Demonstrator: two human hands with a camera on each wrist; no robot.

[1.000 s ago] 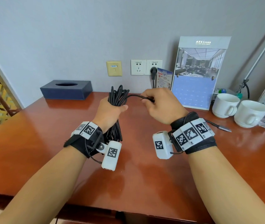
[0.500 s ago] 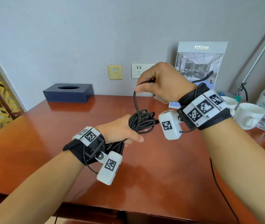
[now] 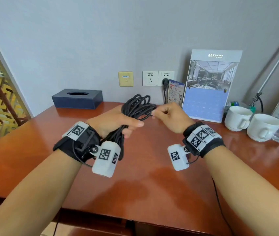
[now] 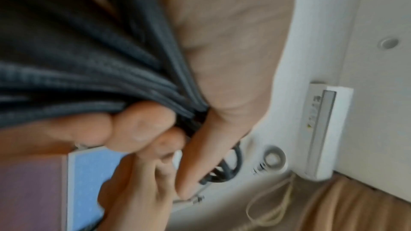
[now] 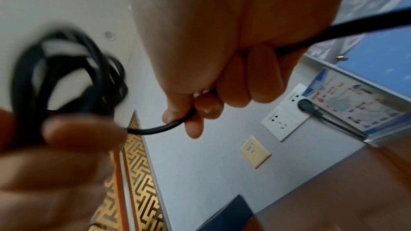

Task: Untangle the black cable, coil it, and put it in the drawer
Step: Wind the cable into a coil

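Cable (image 3: 136, 108) sits at frame centre above the tabletop (image 3: 33, 142), looped in a bundle. My left hand (image 3: 113, 122) has its grip curled round the bundled loops. My right hand (image 3: 171, 117) pinches a single strand leading off the bundle, grip closed on it.

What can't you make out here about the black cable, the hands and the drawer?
- Drawer: none identifiable in any view; the red-brown wooden desk is cut off at the bottom edge of the head view.
- Coiled black cable: the loose end is unseen; the strand leaves the right hand past the right wrist view's edge.
- Left hand: its hold on the coil is motion-blurred in the left wrist view.
- Small blue leaflet: print too small.
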